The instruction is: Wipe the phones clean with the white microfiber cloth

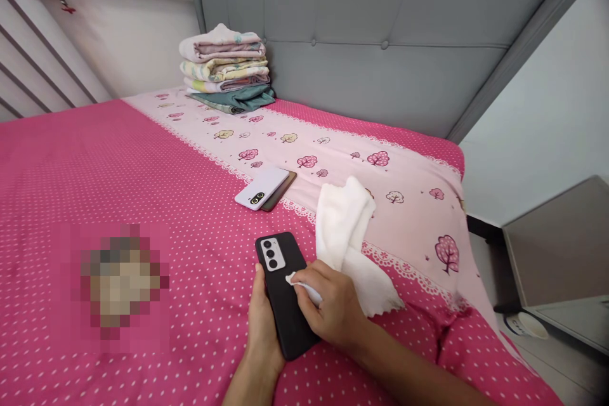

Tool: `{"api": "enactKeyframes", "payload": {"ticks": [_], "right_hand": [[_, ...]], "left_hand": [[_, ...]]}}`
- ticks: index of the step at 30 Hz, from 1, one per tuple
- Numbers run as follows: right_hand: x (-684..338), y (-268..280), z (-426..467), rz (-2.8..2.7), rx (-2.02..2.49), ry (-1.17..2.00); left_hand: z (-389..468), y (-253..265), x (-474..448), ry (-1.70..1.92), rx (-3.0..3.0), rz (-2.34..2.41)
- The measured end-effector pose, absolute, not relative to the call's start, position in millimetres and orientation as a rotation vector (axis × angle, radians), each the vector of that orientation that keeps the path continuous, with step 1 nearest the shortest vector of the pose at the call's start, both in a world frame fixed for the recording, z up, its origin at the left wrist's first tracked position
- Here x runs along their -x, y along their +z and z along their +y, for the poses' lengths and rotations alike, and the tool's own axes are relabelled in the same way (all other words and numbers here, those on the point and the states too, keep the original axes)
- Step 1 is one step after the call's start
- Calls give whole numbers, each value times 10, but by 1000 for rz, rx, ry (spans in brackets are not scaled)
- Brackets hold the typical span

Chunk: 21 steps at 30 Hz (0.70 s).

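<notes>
My left hand [263, 317] holds a black smartphone [285, 304] from its left side, back face up, with a silver camera block at the top. My right hand [330, 301] is closed over the phone's right half, pinching a small white wipe [291, 278] that touches the black back. Whether this wipe joins the larger white cloth [345, 219] just behind the hand cannot be made out. That cloth lies crumpled on the bed. Beyond the phone, a pale lilac phone [261, 188] rests partly on top of a brownish one [280, 193].
The bed has a pink dotted sheet [118, 171] with a tree-print band. Folded blankets [223, 63] are stacked by the grey headboard [356, 32]. A blurred-out object [126, 282] lies at left. A cabinet [561, 247] and a white bowl [530, 325] stand past the bed's right edge.
</notes>
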State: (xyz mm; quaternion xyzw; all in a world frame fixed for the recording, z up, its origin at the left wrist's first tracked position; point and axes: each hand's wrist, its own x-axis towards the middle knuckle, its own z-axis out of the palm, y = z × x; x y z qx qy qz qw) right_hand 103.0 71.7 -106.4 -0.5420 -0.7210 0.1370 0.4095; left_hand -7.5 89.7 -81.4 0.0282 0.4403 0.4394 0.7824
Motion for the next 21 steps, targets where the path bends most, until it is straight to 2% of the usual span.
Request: {"api": "enactKeyframes", "payload": {"ticks": [21], "right_hand": [[-1031, -1084, 715, -1815, 1372, 374]], "left_hand": [[913, -827, 75, 939, -65, 956]]}}
